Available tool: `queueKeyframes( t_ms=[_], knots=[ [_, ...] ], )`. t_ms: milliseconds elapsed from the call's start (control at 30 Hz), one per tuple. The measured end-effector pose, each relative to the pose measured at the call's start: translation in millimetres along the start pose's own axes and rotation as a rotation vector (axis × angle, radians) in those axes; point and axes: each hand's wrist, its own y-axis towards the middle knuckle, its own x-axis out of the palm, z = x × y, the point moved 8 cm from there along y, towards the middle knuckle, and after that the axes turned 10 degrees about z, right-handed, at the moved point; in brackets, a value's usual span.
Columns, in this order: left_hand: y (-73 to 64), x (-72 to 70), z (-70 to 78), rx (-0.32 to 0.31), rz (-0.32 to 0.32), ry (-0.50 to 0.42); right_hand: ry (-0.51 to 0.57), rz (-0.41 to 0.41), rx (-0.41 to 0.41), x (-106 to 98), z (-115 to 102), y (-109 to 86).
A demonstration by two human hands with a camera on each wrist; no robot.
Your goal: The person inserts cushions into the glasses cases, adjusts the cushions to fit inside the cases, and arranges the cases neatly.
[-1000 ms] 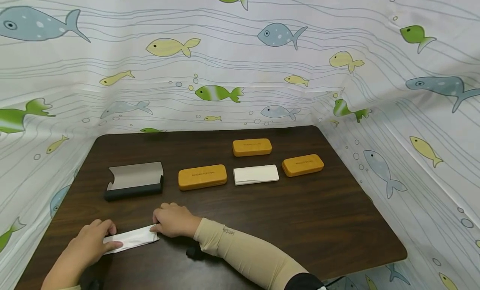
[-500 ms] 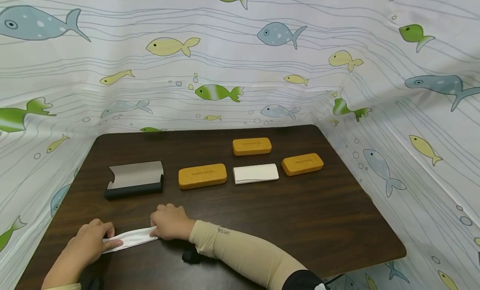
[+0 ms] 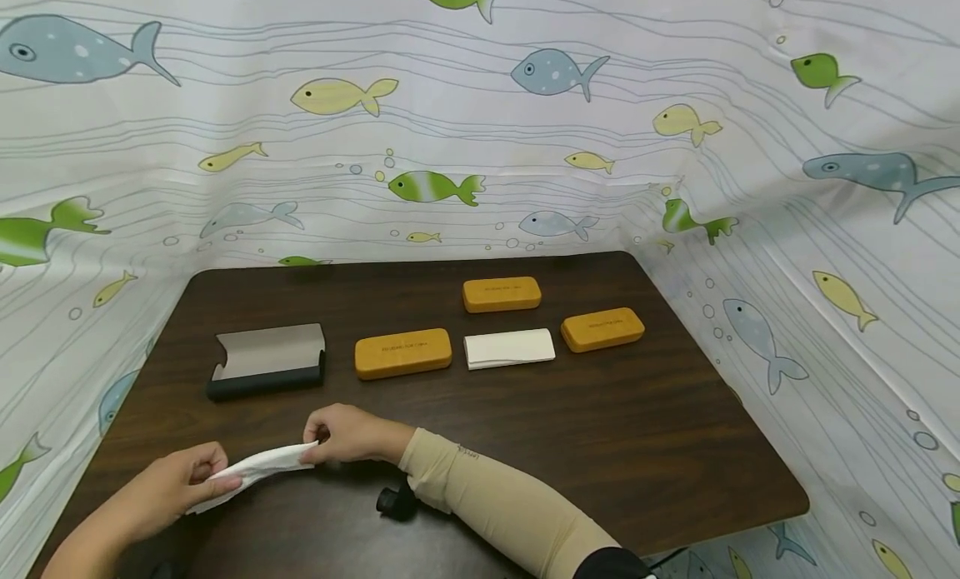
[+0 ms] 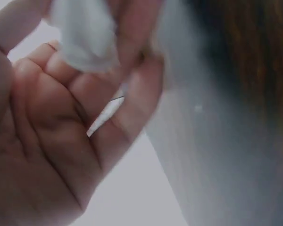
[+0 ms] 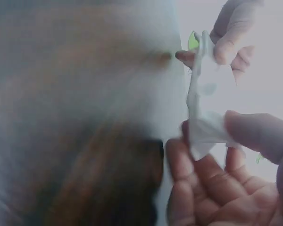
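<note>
A folded strip of white cloth stretches between my two hands at the front left, bowed and lifted from the tabletop. My left hand pinches its left end between thumb and fingers. At the other end my right hand pinches the strip the same way. In the right wrist view the cloth hangs between both thumbs, with its layers showing along one edge. The left wrist view is blurred; a bunched end of the cloth lies at the fingers there.
An opened dark case with a grey lining lies behind the hands. A yellow glasses case is right of it, then a folded white cloth. Two more yellow cases, one at the back and one at the right, lie beyond.
Both hands have risen from the tabletop, lifting the white strip with them. The strip was flat a second ago and now curves in the air.
</note>
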Motion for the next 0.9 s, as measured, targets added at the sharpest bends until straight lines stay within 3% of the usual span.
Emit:
queueKeyframes(
  t_ms=[100,200,367,567,733,900],
  knots=[
    [2.1,5.2,4.3,0.041,-0.052,-0.209,0.148,0.015,0.032,-1.4,3.6,-0.6],
    [5.7,8.4,0.2,-0.015,-0.086,-0.324,0.234,0.039,0.092,-2.2,8.2,-1.9],
    [7.5,8.9,-13.2,-0.146,-0.099,-0.325,0.278,0.054,0.177,-0.9,15.9,-4.4],
    [13.4,5.0,-14.8,-0.112,-0.063,-0.401,0.570,0.049,0.260,2.5,22.5,0.2],
    [23.4,-4.1,-14.6,-0.092,-0.007,-0.422,0.690,0.045,0.305,-4.2,27.2,11.6],
    [38.3,-23.3,-19.6,-0.107,0.087,-0.460,0.784,0.045,0.344,-18.2,28.7,27.4]
  ],
)
